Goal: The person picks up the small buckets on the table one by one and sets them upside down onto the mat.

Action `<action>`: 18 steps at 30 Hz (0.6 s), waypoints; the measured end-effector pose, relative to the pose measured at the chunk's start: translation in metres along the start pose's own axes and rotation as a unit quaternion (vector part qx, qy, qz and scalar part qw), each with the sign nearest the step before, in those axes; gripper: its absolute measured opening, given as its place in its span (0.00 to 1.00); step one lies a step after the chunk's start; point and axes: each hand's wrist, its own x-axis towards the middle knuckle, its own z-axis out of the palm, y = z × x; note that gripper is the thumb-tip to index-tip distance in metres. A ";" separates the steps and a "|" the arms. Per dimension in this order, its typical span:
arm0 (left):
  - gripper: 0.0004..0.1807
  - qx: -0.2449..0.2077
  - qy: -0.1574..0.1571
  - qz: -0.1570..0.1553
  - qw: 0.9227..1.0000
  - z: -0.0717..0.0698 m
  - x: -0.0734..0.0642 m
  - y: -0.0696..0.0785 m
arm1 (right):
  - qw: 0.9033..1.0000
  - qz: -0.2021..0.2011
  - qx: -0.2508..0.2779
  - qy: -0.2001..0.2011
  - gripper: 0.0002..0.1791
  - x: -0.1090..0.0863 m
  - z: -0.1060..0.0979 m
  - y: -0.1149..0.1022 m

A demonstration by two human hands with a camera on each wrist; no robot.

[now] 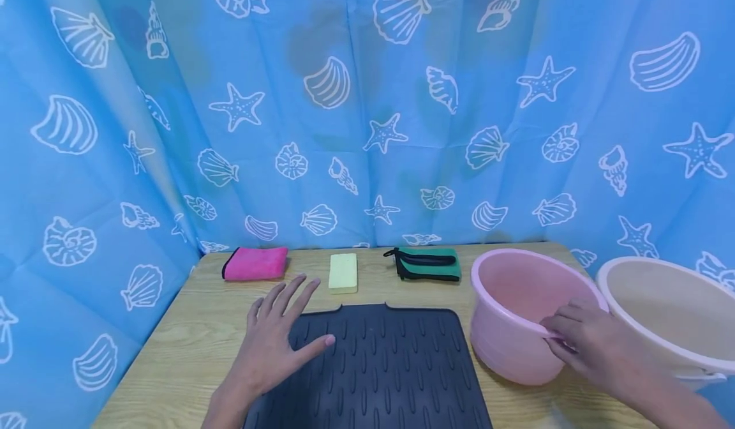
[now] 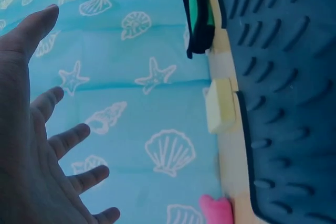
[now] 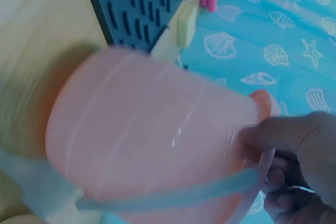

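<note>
My right hand [image 1: 586,339] grips the near right rim of a pink bucket [image 1: 505,346], thumb outside and fingers over the edge. In the right wrist view the bucket [image 3: 142,124] fills the middle, with a pale handle [image 3: 173,198] along its side. My left hand [image 1: 272,346] is raised with fingers spread, holding nothing, over the left edge of a dark ridged rubber mat [image 1: 379,365]. Those spread fingers show at the left of the left wrist view, the mat [image 2: 283,87] at its right.
Behind the mat lie a folded pink cloth [image 1: 255,263], a pale yellow sponge [image 1: 342,272] and a folded green cloth [image 1: 427,263] with black edging. A cream bucket [image 1: 637,327] stands right of the pink one. A blue shell-print curtain [image 1: 356,116] hangs behind the wooden table [image 1: 166,359].
</note>
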 end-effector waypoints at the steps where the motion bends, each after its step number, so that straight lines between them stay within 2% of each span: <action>1: 0.50 -0.003 0.000 0.001 1.000 0.000 0.001 0.002 | 1.000 0.005 0.007 0.009 0.34 0.001 -0.001 0.000; 8: 0.51 -0.009 0.014 0.020 1.000 -0.001 0.015 0.014 | 0.997 0.057 0.042 0.036 0.33 0.011 -0.014 -0.004; 14: 0.51 -0.018 0.005 0.020 1.000 0.004 0.020 0.022 | 0.994 0.072 0.071 0.050 0.29 0.019 -0.021 -0.008; 18: 0.51 -0.025 0.000 0.016 1.000 0.006 0.023 0.026 | 0.991 0.106 0.077 0.034 0.08 0.027 -0.029 -0.012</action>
